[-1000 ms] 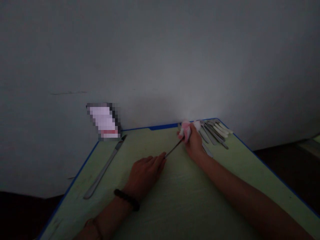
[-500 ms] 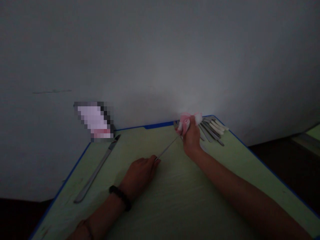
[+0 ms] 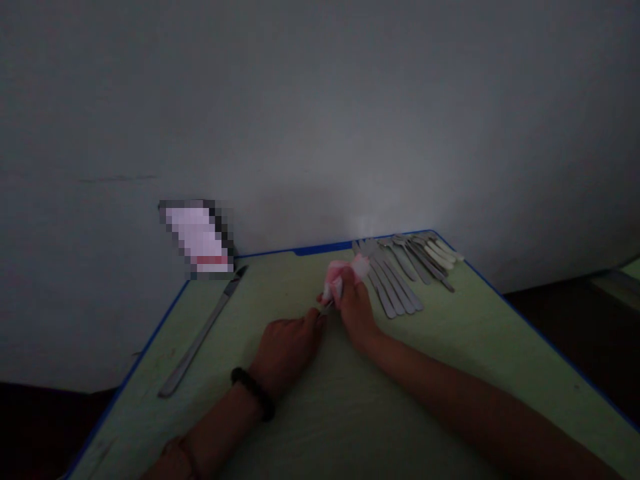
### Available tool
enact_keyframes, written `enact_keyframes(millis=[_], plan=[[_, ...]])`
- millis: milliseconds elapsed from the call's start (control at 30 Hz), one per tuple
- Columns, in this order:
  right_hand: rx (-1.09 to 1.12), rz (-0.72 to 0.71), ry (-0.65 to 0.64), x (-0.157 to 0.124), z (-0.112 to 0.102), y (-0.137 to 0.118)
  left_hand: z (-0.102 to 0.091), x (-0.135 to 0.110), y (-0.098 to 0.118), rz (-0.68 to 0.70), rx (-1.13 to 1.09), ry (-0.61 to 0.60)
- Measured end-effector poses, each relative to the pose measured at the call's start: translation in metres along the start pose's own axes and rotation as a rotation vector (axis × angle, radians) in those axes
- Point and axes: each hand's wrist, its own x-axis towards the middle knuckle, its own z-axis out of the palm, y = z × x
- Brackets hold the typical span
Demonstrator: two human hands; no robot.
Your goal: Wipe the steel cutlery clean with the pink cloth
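My left hand (image 3: 287,347) rests on the green table (image 3: 350,413) with its fingers closed on the near end of a thin metal utensil (image 3: 325,309). My right hand (image 3: 356,310) grips a pink and white cloth (image 3: 343,277) wrapped round the same utensil, right beside my left fingertips. Most of the utensil is hidden by the cloth and my hands. A dark bead bracelet sits on my left wrist.
Several metal knives and utensils (image 3: 405,273), some with pale handles, lie in a row at the table's far right corner. A single long knife (image 3: 200,340) lies near the left edge. A blurred box (image 3: 197,237) stands against the grey wall.
My right hand has slid the cloth down the utensil from its far end toward my left hand, uncovering the row of knives behind it.
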Motion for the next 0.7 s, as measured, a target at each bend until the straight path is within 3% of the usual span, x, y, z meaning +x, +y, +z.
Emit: enact_keyframes(millis=[133,267,500,600,700], plan=[[0.02,0.014,-0.059,0.002,-0.002,-0.002,-0.003,-0.003,0.002,0.079,-0.119,0.036],[0.048,0.03,0.006,0.014,-0.015,-0.002,-0.004,-0.007,0.0,0.196,-0.195,0.052],[0.244,0.11,0.032,0.026,-0.017,0.004,0.002,-0.008,-0.009,0.344,-0.118,0.053],[0.228,0.081,0.013,0.019,-0.014,0.0,0.005,-0.007,-0.009,0.342,-0.05,0.079],[0.092,0.065,-0.109,0.001,-0.006,-0.005,0.007,-0.005,-0.008,0.312,0.005,0.123]])
